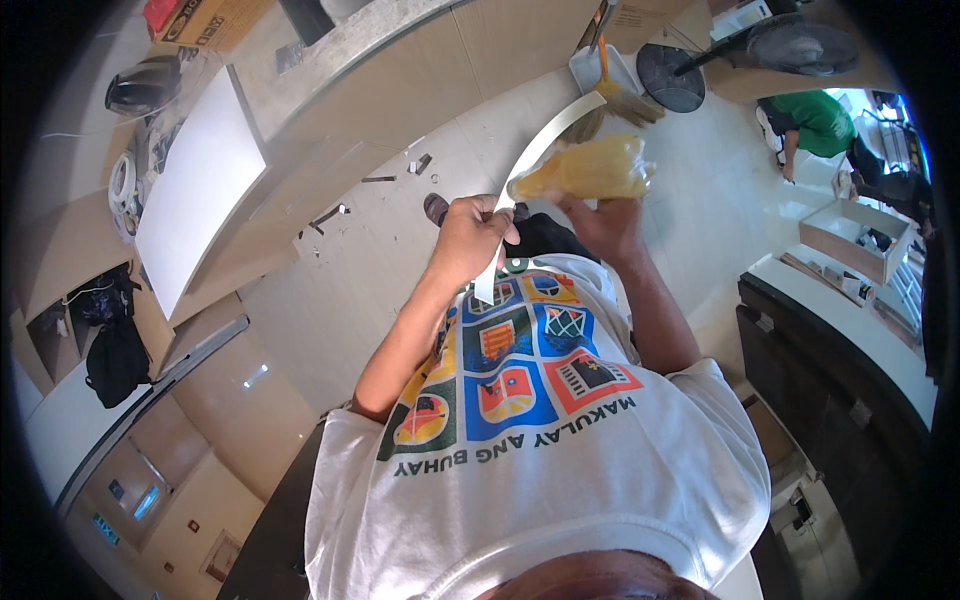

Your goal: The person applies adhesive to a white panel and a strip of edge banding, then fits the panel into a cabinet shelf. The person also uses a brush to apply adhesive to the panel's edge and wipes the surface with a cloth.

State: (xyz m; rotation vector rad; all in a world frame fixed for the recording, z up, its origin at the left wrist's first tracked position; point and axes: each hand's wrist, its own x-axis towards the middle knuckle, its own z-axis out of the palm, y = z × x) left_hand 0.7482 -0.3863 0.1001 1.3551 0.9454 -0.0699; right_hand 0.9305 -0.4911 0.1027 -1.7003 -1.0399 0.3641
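Head view: hands (470, 240) hold white strip (535, 155), yellow cloth (590, 170).

A pale tiled floor (400, 260) is seen across the middle of the frame. Small dark scraps (420, 163) and a short dark tool (328, 215) are scattered on it at upper centre. A broom (625, 95) and a grey dustpan (592, 68) are laid on it near the top, beside the round black base of a fan (670, 78). At the upper right, an open cardboard box (855, 240) is set on the floor.
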